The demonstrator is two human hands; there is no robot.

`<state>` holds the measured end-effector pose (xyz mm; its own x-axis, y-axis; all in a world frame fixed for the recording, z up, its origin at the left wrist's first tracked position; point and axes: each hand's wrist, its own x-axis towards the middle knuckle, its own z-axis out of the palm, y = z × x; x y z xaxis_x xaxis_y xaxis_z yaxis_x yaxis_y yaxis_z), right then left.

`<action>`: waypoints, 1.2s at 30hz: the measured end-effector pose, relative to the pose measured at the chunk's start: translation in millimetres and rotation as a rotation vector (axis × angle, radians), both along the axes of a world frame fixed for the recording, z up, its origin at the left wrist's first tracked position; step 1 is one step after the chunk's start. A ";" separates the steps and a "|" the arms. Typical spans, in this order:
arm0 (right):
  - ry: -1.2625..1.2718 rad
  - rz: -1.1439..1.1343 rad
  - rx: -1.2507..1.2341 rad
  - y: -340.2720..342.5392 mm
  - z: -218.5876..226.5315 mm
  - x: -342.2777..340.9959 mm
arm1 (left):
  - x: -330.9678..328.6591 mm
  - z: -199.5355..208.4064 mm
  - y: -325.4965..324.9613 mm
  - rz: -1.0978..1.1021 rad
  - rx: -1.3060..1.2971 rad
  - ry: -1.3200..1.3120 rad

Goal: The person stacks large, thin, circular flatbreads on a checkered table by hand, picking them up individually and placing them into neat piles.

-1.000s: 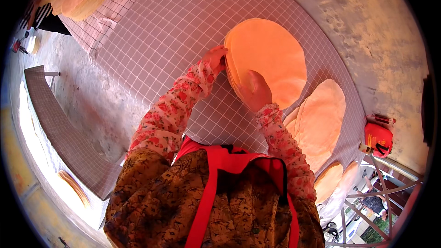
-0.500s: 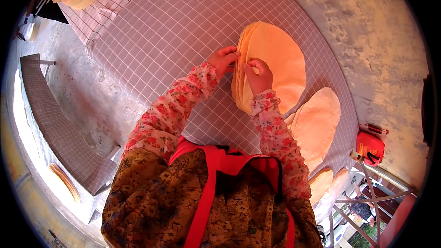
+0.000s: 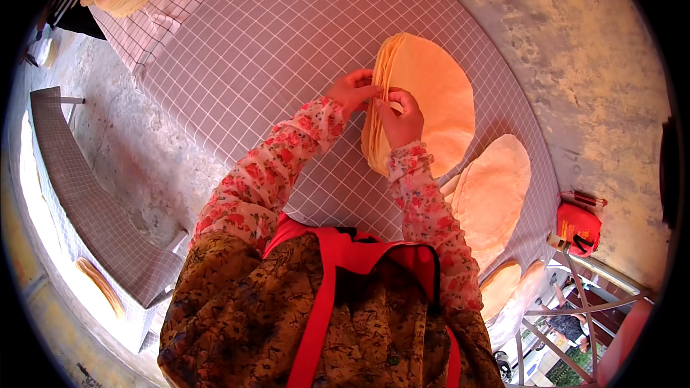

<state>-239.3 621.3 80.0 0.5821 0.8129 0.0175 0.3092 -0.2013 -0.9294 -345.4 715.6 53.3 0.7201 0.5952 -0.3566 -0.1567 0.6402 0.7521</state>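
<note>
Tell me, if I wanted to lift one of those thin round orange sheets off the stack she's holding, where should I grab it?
Probably at the rim of the stack, on its left, where the edges fan apart and show singly. There the left hand and right hand pinch them. The sheets look thin and broad, so the flat face gives no hold; I would peel one edge free with the fingertips.

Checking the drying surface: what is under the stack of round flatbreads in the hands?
The stack of flatbreads, held by left hand and right hand, sits over the checked cloth. What lies directly beneath is covered.
</note>
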 end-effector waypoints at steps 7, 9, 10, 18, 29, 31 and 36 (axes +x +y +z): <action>-0.041 0.048 0.017 -2.4 1.3 2.1 | -2.8 -8.5 -1.8 -0.001 -0.043 -0.055; -0.181 0.028 -0.012 -2.2 1.3 -1.0 | -3.1 -11.0 -1.3 -0.016 -0.057 -0.078; -0.250 0.018 -0.026 -2.0 1.3 -2.2 | -3.1 -11.9 -1.1 -0.024 -0.064 -0.089; -0.253 0.008 -0.036 -4.1 7.5 -2.8 | -2.6 -8.9 -1.2 -0.014 -0.098 -0.134; -0.657 0.079 -0.079 -6.9 2.2 -9.4 | 10.6 -11.2 2.8 -0.004 0.181 0.139; -0.679 0.091 -0.092 -8.4 2.4 -8.0 | 16.3 -21.7 1.6 0.043 0.178 0.125; -0.503 0.050 -0.151 4.5 -1.4 -5.3 | 3.1 -8.5 2.8 0.016 0.030 0.082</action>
